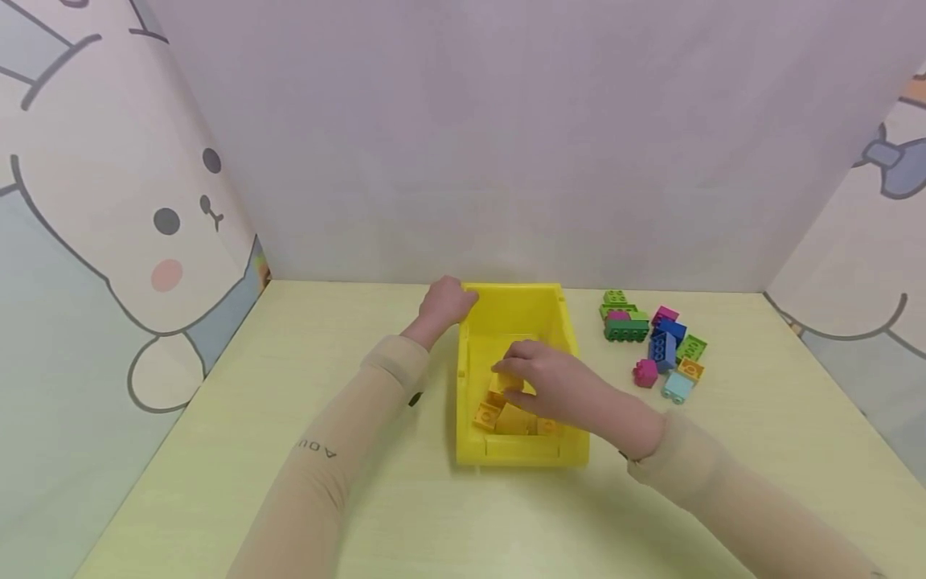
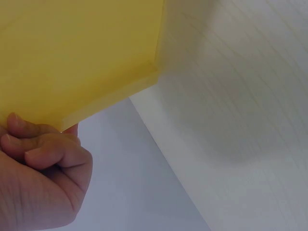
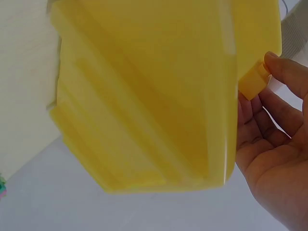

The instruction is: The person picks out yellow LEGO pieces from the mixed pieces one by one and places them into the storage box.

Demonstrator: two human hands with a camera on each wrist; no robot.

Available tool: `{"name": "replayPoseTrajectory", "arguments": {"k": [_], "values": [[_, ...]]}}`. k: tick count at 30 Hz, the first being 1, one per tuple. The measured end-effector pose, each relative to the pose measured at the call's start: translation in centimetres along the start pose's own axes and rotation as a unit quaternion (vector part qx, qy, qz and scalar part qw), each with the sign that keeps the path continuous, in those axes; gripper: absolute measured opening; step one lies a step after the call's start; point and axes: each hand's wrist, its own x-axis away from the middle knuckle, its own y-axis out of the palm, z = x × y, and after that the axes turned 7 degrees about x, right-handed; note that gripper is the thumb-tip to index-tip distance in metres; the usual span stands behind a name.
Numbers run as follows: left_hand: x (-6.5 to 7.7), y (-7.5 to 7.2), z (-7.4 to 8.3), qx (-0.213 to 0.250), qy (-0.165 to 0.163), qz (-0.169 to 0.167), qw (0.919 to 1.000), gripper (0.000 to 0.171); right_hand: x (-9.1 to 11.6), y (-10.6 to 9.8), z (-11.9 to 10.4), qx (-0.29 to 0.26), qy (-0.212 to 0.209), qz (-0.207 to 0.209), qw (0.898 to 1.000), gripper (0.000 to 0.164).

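Note:
A yellow plastic bin (image 1: 522, 455) stands on the table with several orange-yellow toy building bricks (image 1: 516, 420) at its front end. My left hand (image 1: 446, 301) grips the bin's rim at the back left corner; curled fingers (image 2: 57, 150) show at the bin's edge in the left wrist view. Inside the bin, my right hand (image 1: 563, 388) pinches an orange-yellow brick (image 3: 254, 83) between thumb and fingers, above the other bricks. In the right wrist view the bin's side wall (image 3: 168, 72) fills much of the picture, with the hand beyond its edge.
On the table (image 1: 376, 523) right of the bin lie several loose bricks, among them a dark green brick (image 1: 626, 330), a blue brick (image 1: 661, 352), a magenta brick (image 1: 645, 373) and a light blue brick (image 1: 678, 388). A pale curtain (image 1: 506, 161) hangs behind.

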Motion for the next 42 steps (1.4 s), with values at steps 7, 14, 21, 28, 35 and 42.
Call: {"name": "replayPoseTrajectory", "arguments": {"k": [7, 14, 21, 28, 35, 42], "values": [[0.0, 0.1, 0.0, 0.001, 0.001, 0.003, 1.0000, 0.033, -0.7, 2.0, -1.0, -0.011, -0.023, -0.033, 0.999, 0.031], [0.2, 0.0, -0.1, 0.007, 0.010, 0.005, 0.9999, 0.034, -0.9, 4.3, -1.3, -0.019, -0.061, -0.021, 0.998, 0.028], [0.2, 0.0, -0.1, 0.002, 0.008, 0.005, 1.0000, 0.035, -1.1, 5.4, -1.4, -0.023, -0.083, -0.003, 0.996, 0.025], [0.2, 0.1, -0.1, 0.004, 0.004, 0.004, 1.0000, 0.034, -1.4, 5.5, -1.5, -0.024, -0.066, -0.029, 0.997, 0.025], [0.2, 0.1, -0.1, 0.014, 0.005, 0.005, 0.9999, 0.032, -1.4, 5.5, -1.2, -0.024, -0.065, -0.025, 0.997, 0.024], [0.4, -0.1, 0.0, 0.017, 0.005, 0.007, 0.9998, 0.030, -1.0, 5.2, -1.0, -0.019, -0.075, -0.020, 0.997, 0.025]]}}
